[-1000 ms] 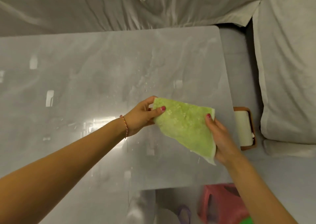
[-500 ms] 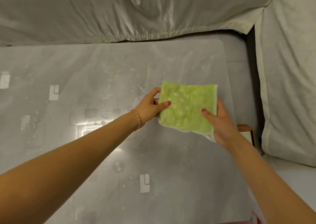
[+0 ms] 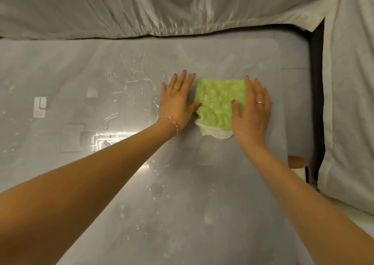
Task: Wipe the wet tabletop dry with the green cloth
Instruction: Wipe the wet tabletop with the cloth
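The green cloth (image 3: 217, 102), folded with a white underside showing at its near edge, lies flat on the glossy grey tabletop (image 3: 182, 183). My left hand (image 3: 178, 100) rests flat on the table just left of the cloth, fingers spread, its thumb touching the cloth's left edge. My right hand (image 3: 252, 110) lies palm down over the cloth's right part, fingers extended. Water drops and streaks (image 3: 133, 78) sit on the table to the left of my left hand, and a few more drops (image 3: 153, 185) lie nearer to me.
A sofa covered with pale cloth (image 3: 162, 7) runs along the table's far edge, and a covered cushion (image 3: 350, 102) stands at the right. A brown-rimmed holder (image 3: 299, 165) sits low beside the table's right edge. Bright light reflects near the table's middle left.
Both hands carried the cloth forward and down from mid-air onto the table. They went from pinching its edges to lying flat, the right one on top of it.
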